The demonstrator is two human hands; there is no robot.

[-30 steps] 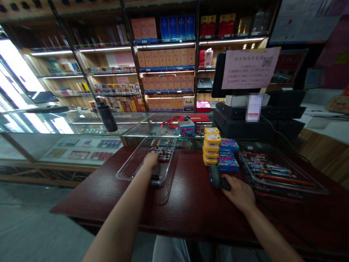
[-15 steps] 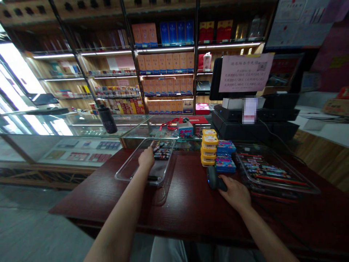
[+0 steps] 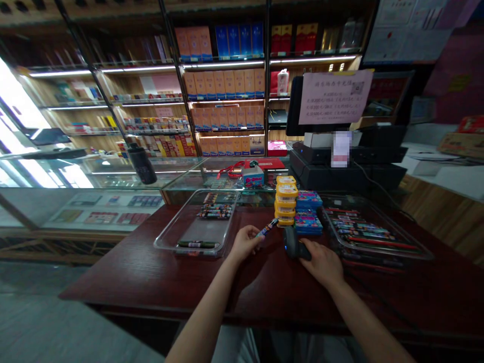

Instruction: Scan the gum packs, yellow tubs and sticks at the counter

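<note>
My left hand [image 3: 244,243] pinched a pen [image 3: 269,227] between fingers [image 3: 251,231], left of the scanner [image 3: 291,243] my right hand [image 3: 325,262] gripped

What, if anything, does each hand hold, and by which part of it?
The left hand holds a slim, dark, multicoloured pen by its near end; the right hand holds a black handheld scanner by its handle.

The place is identified as a shop by lit wall shelves [image 3: 227,65], on which boxed goods [image 3: 229,84] are ranged, and by a glass display counter [image 3: 102,177], in which flat packs [image 3: 100,217] are laid out. A checkout point is indicated by a handheld scanner [image 3: 291,243] at the desk [image 3: 128,269] and by a monitor [image 3: 294,108], to which a notice [image 3: 330,103] listing amounts in yuan is fixed.
</note>
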